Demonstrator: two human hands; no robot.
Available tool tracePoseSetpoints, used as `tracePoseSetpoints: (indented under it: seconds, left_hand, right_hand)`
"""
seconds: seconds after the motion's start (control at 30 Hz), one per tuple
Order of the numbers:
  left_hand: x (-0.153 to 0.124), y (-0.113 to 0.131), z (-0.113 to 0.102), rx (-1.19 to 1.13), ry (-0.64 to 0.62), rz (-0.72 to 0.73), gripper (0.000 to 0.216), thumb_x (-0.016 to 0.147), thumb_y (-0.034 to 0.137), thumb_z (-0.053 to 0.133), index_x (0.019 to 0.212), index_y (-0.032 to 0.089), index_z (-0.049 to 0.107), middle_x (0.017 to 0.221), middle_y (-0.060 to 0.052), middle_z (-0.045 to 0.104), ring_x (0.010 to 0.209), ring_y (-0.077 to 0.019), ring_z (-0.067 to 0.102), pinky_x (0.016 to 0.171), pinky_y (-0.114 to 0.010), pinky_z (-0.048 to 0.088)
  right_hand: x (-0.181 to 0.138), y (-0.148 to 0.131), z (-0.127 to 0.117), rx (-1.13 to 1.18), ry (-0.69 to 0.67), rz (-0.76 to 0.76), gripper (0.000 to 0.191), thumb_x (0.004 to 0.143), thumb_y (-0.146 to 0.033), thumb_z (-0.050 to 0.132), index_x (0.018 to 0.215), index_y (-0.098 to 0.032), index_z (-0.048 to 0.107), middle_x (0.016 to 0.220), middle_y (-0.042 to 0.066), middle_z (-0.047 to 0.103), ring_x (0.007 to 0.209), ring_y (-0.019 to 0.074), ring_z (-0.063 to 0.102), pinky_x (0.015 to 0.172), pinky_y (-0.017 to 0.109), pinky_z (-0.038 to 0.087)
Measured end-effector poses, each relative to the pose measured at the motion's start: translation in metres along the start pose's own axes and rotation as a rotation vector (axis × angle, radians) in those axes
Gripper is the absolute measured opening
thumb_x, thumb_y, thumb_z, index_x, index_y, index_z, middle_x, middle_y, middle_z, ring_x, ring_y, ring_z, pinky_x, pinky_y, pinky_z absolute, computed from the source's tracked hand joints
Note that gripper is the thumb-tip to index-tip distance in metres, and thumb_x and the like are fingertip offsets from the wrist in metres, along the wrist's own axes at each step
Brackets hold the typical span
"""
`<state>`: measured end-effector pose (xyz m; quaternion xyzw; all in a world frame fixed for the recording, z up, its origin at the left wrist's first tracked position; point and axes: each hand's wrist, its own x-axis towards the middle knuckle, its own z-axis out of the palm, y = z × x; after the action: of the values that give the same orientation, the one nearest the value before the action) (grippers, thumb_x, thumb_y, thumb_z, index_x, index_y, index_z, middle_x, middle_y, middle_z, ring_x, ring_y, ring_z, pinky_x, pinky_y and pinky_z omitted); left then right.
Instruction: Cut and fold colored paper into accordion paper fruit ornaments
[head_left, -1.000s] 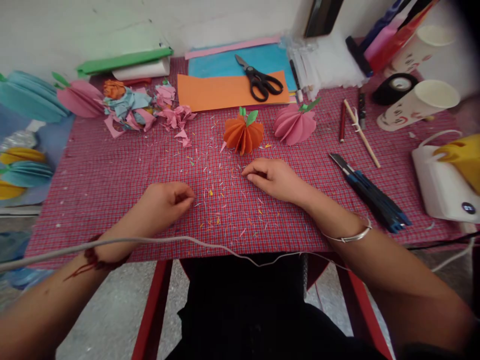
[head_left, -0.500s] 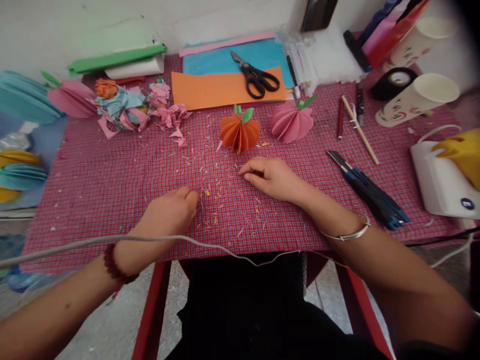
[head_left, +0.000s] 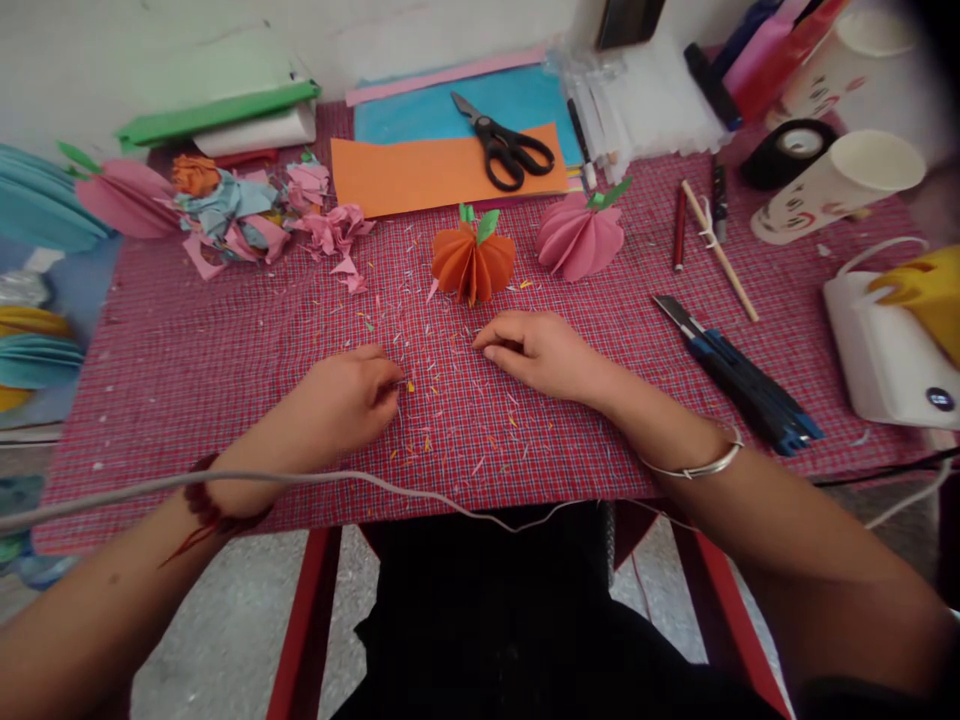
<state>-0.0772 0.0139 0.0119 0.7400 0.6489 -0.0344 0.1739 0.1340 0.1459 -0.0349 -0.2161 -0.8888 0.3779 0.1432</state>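
My left hand (head_left: pixel 349 400) hovers low over or rests on the checked tablecloth (head_left: pixel 187 330), fingers curled in and thumb against them. Whatever its fingertips may hold is hidden. Tiny paper scraps (head_left: pixel 427 440) lie scattered between both hands. My right hand (head_left: pixel 544 355) rests on the cloth among the scraps, loosely bent, with a gap between thumb and forefinger and nothing visible in it. Just beyond it stands an orange paper pumpkin (head_left: pixel 473 265) with green leaves. To the right of that sits a pink folded-paper fruit (head_left: pixel 580 238) with a green leaf.
Black-handled scissors (head_left: pixel 502 140) lie on orange paper (head_left: pixel 405 175) at the back. Crumpled paper (head_left: pixel 240 210) is heaped back left. A utility knife (head_left: pixel 735 375) lies right of my right hand, blade out. Paper cups (head_left: pixel 832 190) stand far right. A cable (head_left: pixel 315 479) crosses the front.
My left hand has moved slightly up and turned, so its thumb side shows more. My right hand stays almost where it was. The view has shifted a little.
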Motion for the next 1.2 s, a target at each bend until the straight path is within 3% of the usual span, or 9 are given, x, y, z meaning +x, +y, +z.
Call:
tracePoseSetpoints:
  seconds: [0.17, 0.3, 0.47, 0.63, 0.8, 0.97, 1.2]
  left_hand:
    - [0.004, 0.021, 0.002, 0.188, 0.015, -0.049, 0.022, 0.088, 0.025, 0.043, 0.083, 0.014, 0.061, 0.081, -0.008, 0.058, 0.072, -0.0194, 0.057, 0.063, -0.032, 0.043]
    - [0.009, 0.024, 0.007, 0.231, 0.068, -0.091, 0.018, 0.087, 0.018, 0.040, 0.080, 0.015, 0.057, 0.079, -0.006, 0.056, 0.064, -0.0162, 0.053, 0.058, -0.030, 0.040]
    - [0.005, -0.002, 0.007, -0.022, 0.084, -0.087, 0.015, 0.081, 0.017, 0.044, 0.072, 0.017, 0.056, 0.072, -0.004, 0.056, 0.065, -0.0153, 0.052, 0.062, -0.029, 0.041]
    - [-0.001, -0.019, -0.001, -0.298, 0.023, -0.048, 0.021, 0.080, 0.019, 0.046, 0.088, 0.016, 0.065, 0.083, -0.004, 0.064, 0.074, -0.0155, 0.059, 0.069, -0.029, 0.047]
    - [0.000, -0.014, -0.001, -0.071, -0.037, 0.105, 0.024, 0.082, 0.012, 0.043, 0.095, 0.014, 0.063, 0.089, -0.006, 0.060, 0.079, -0.0163, 0.057, 0.074, -0.031, 0.046]
    - [0.000, -0.003, -0.005, 0.143, -0.119, 0.163, 0.022, 0.087, 0.010, 0.037, 0.095, 0.014, 0.057, 0.085, -0.006, 0.054, 0.069, -0.0154, 0.051, 0.066, -0.029, 0.042]
    - [0.006, -0.010, -0.009, 0.055, -0.119, 0.217, 0.018, 0.088, 0.011, 0.039, 0.075, 0.016, 0.050, 0.078, -0.002, 0.050, 0.063, -0.0116, 0.047, 0.062, -0.026, 0.038]
  right_hand:
    - [0.000, 0.000, 0.000, -0.001, 0.010, -0.004, 0.018, 0.085, -0.016, 0.052, 0.094, -0.018, 0.067, 0.092, 0.004, 0.069, 0.085, 0.0170, 0.062, 0.077, 0.029, 0.044]
    - [0.000, 0.001, 0.000, 0.003, 0.005, -0.012, 0.018, 0.085, -0.016, 0.052, 0.093, -0.018, 0.067, 0.091, 0.003, 0.069, 0.085, 0.0169, 0.062, 0.077, 0.029, 0.044]
    - [0.000, 0.002, 0.000, 0.001, 0.007, -0.020, 0.017, 0.085, -0.016, 0.052, 0.092, -0.018, 0.067, 0.091, 0.003, 0.069, 0.083, 0.0165, 0.062, 0.076, 0.028, 0.044]
    - [0.000, 0.001, 0.000, 0.012, 0.003, -0.017, 0.017, 0.085, -0.016, 0.052, 0.092, -0.018, 0.067, 0.092, 0.004, 0.069, 0.086, 0.0174, 0.062, 0.078, 0.030, 0.044]
    - [0.000, 0.002, 0.000, 0.006, -0.003, -0.016, 0.017, 0.086, -0.016, 0.051, 0.093, -0.018, 0.067, 0.093, 0.003, 0.069, 0.087, 0.0170, 0.062, 0.079, 0.029, 0.044]
    - [0.000, 0.002, 0.000, -0.009, 0.001, -0.026, 0.017, 0.086, -0.016, 0.051, 0.093, -0.019, 0.067, 0.092, 0.003, 0.069, 0.085, 0.0167, 0.062, 0.078, 0.029, 0.044]
    - [0.000, 0.000, -0.002, 0.006, -0.011, -0.017, 0.017, 0.086, -0.015, 0.051, 0.094, -0.018, 0.067, 0.093, 0.004, 0.069, 0.086, 0.0170, 0.062, 0.080, 0.029, 0.044]
